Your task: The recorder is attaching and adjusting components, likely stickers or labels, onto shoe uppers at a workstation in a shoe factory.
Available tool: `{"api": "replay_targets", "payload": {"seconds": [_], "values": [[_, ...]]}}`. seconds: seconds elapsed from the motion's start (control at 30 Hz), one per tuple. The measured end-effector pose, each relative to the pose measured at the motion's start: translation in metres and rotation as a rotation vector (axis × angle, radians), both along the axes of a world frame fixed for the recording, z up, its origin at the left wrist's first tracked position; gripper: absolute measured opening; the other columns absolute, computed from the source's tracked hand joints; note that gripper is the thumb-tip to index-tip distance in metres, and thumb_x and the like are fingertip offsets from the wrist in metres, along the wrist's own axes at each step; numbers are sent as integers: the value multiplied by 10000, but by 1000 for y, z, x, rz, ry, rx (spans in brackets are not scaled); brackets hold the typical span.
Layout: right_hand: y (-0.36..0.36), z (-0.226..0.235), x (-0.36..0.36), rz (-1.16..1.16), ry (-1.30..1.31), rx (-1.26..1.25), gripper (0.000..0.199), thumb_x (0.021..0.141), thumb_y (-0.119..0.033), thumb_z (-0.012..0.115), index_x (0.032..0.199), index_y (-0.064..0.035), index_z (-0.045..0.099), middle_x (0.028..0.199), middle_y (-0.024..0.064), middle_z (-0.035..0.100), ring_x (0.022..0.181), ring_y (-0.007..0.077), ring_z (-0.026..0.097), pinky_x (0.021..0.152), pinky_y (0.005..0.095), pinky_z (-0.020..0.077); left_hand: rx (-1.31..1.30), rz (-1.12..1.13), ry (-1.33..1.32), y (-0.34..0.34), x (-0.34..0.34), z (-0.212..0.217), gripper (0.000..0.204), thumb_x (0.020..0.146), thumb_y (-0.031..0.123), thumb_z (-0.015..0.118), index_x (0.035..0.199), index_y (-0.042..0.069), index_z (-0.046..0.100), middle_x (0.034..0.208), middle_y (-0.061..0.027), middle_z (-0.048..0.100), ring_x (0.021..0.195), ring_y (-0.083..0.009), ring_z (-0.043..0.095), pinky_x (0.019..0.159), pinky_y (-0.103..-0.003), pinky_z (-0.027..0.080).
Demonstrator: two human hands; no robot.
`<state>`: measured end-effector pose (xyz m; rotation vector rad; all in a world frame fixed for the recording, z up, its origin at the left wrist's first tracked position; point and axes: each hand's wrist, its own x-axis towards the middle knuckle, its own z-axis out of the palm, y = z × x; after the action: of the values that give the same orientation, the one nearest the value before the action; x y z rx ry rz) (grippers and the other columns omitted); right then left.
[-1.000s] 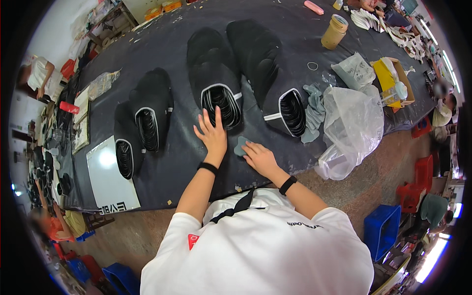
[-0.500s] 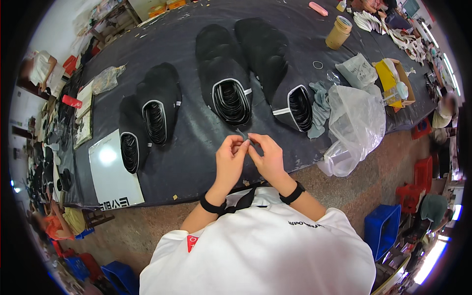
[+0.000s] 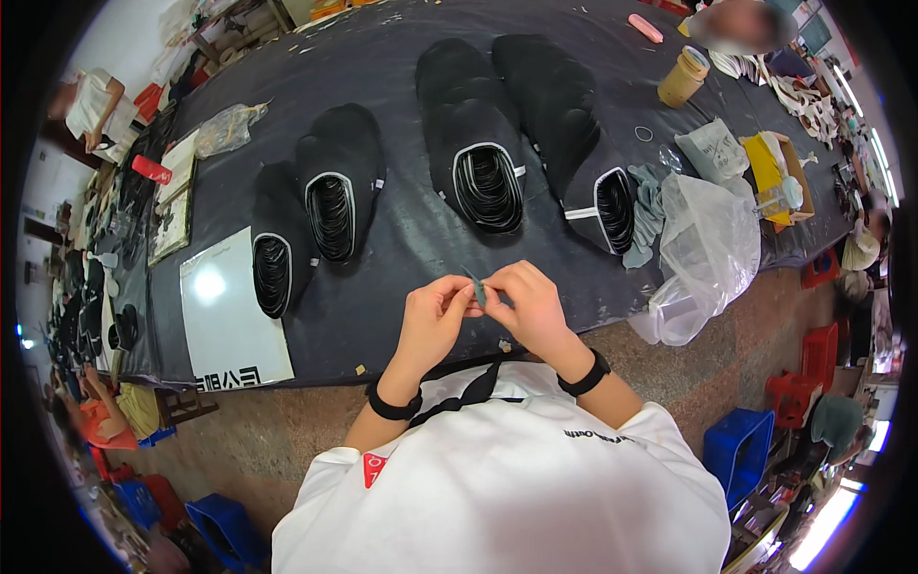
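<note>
Near the front edge of the table, my left hand and my right hand meet fingertip to fingertip. Both pinch a small grey-green strip that looks like thin, soft material; a narrow end sticks up between the fingers. Beyond my hands lie several long stacks of nested black pieces with white edging, like shoe uppers: one stack straight ahead, another to its right, and two more, a taller stack and a shorter stack, on the left. A crumpled pile of similar grey-green pieces lies right of them.
The dark table covering spans the work area. On the right are a clear plastic bag, a filled bag, a yellow-brown jar and an open box. A white board lies left. Blue crates stand on the floor; other people sit around.
The view has shifted, so the table things appear farther right. My fingers have moved slightly on the grey-green strip, and more of it shows now.
</note>
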<state>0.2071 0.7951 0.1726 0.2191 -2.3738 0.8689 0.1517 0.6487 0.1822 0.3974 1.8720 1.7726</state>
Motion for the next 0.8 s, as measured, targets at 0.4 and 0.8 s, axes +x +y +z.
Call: {"api": "replay_targets", "payload": {"seconds": [0.4,0.8], "values": [[-3,-23,-15,-1,-265,-1907,142,901,-124,449,916,-33,557,846,35,598,765,111,560,675,275,462,227,138,-88,-35,-42,-58,152,928,116,431,907,-7,518,838,-86,594,773,-167,618,714,-277,520],[-30,-15,-13,-381,-123,-1086,45,823,-43,593,828,-6,618,791,32,611,654,96,554,604,210,431,76,-6,141,-19,-46,-35,365,842,202,616,1068,-78,554,958,-138,637,880,-172,607,770,-263,468]]}}
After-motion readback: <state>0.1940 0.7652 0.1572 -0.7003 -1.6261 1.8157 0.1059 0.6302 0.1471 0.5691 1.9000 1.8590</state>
